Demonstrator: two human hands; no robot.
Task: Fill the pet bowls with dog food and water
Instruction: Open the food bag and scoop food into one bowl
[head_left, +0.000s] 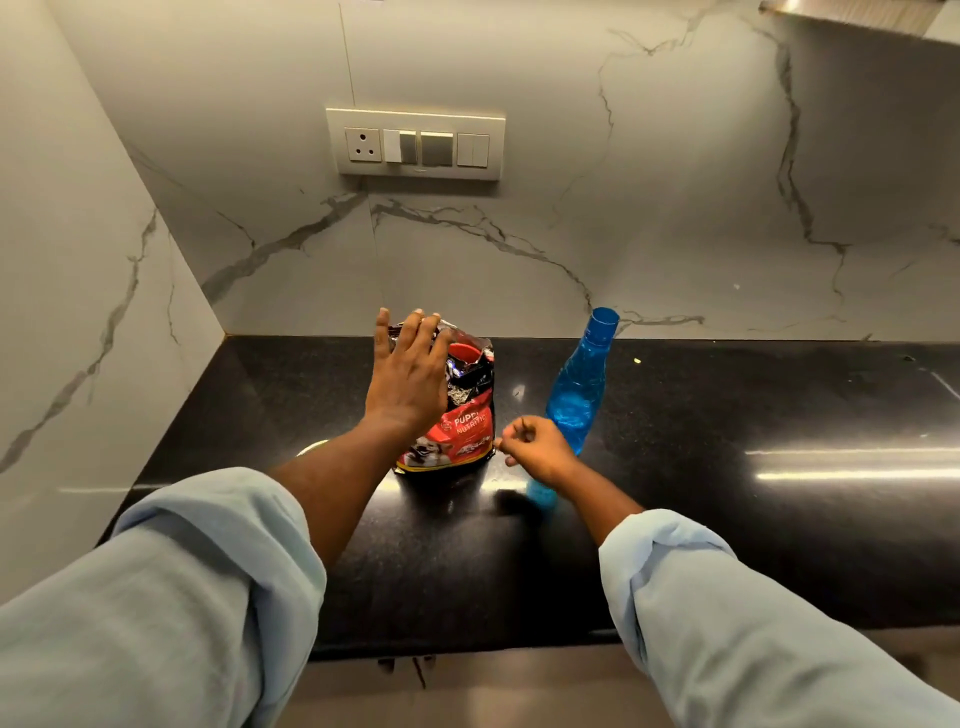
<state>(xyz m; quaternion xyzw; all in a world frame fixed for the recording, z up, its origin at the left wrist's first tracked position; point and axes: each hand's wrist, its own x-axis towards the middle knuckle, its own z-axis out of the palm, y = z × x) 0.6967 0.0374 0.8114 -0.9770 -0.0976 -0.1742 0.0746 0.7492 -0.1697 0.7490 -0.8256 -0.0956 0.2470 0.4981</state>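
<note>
A red and black dog food bag (467, 415) stands upright on the black countertop (727, 493), its top torn open. My left hand (410, 374) is spread open against the bag's upper left side, fingers reaching over the rim. A blue plastic water bottle (584, 384) stands to the right of the bag with no cap on it. My right hand (535, 449) hovers in front of the bottle's base with fingers loosely curled, holding nothing I can make out. A small piece of a metal rim (311, 447) shows beside my left forearm. No full pet bowl shows.
Marble walls close the counter at the back and on the left. A switch and socket panel (415, 144) is fixed to the back wall. The counter's front edge (467, 647) runs below my arms. Light blue rolled sleeves cover both forearms.
</note>
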